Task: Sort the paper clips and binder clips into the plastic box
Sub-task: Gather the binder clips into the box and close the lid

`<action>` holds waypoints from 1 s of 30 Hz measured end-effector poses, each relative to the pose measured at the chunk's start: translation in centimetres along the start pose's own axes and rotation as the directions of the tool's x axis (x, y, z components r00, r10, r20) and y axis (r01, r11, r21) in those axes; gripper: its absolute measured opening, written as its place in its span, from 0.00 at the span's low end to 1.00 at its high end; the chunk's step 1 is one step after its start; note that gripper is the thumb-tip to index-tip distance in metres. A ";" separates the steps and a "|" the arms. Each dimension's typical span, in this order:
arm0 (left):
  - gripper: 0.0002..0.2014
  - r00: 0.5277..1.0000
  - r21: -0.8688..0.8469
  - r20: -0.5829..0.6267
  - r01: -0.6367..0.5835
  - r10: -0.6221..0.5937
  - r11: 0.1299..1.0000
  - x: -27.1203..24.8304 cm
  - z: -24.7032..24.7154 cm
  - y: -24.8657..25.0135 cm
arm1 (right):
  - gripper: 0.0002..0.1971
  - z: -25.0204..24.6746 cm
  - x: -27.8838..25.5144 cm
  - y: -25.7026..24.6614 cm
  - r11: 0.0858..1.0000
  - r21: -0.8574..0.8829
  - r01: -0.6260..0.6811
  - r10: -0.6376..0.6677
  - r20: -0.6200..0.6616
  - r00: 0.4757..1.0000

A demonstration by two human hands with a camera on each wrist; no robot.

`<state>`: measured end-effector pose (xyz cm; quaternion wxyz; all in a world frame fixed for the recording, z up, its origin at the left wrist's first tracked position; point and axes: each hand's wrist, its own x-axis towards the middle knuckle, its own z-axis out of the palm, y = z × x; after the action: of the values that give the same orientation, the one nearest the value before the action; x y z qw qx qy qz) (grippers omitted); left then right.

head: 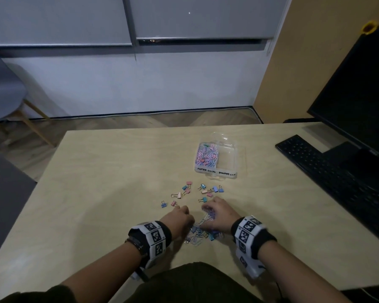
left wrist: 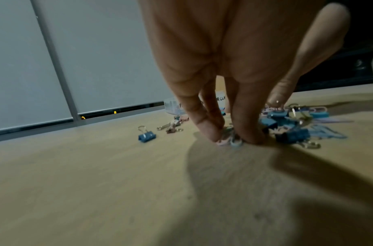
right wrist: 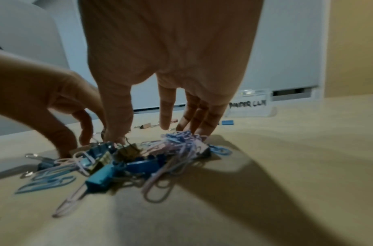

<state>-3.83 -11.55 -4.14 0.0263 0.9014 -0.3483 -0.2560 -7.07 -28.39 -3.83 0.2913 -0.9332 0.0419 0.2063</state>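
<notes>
A clear plastic box (head: 233,159) stands open on the table, and its left compartment holds a heap of pastel paper clips (head: 206,155); the right one looks bare. Loose binder clips (head: 202,192) lie scattered in front of it. Nearer me is a mixed pile (head: 200,231) of paper clips and blue binder clips (right wrist: 139,159). My left hand (left wrist: 232,133) points its fingertips (left wrist: 211,133) down onto a few paper clips at the pile's left edge, thumb apart. My right hand (right wrist: 149,133) reaches down with straight fingers (right wrist: 202,123) touching a bunch of paper clips (right wrist: 181,138).
A black keyboard (head: 328,171) and a monitor (head: 359,95) stand at the right of the wooden table (head: 96,193). A grey chair (head: 2,90) is on the floor at the far left. A lone blue binder clip (left wrist: 146,135) lies left of my left hand.
</notes>
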 end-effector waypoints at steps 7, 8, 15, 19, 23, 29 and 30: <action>0.14 0.995 -0.077 -0.064 0.075 -0.080 0.994 0.0 0.4 -0.2 | 0.18 0.2 1.0 -1.6 0.997 -0.074 0.023 -0.024 -0.009 1.000; 0.14 0.993 -0.094 -0.069 0.090 -0.097 0.992 0.0 0.5 -0.2 | 0.17 0.2 1.1 -1.6 0.996 -0.084 0.021 -0.022 -0.011 1.000; 0.11 0.981 -0.277 -0.060 0.162 -0.186 0.947 0.1 0.5 -0.7 | 0.19 0.4 1.5 -1.6 0.984 -0.170 0.046 -0.043 0.021 0.999; 0.13 0.979 -0.343 -0.029 0.181 -0.203 0.922 0.4 0.2 -0.7 | 0.10 0.5 1.3 -1.3 0.973 -0.195 0.120 -0.119 0.019 0.993; 0.10 0.976 -0.412 -0.017 0.192 -0.218 0.891 1.0 -0.4 -0.4 | 0.10 0.8 1.1 -1.1 0.945 -0.284 0.160 -0.145 0.075 0.987; 0.10 0.935 -0.680 -0.007 0.255 -0.354 0.687 2.9 -3.2 -1.1 | 0.10 -0.1 0.7 -1.0 0.961 -0.262 0.092 -0.073 0.081 0.994; 0.12 0.924 -0.734 -0.008 0.254 -0.381 0.631 3.2 -3.7 -1.3 | 0.10 -0.3 0.6 -0.9 0.975 -0.214 0.055 -0.042 0.063 0.997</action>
<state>0.78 -13.15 -2.63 0.3601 0.8826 -0.0516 -0.2978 -6.25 -27.80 -3.42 0.1945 -0.9536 -0.0119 0.2293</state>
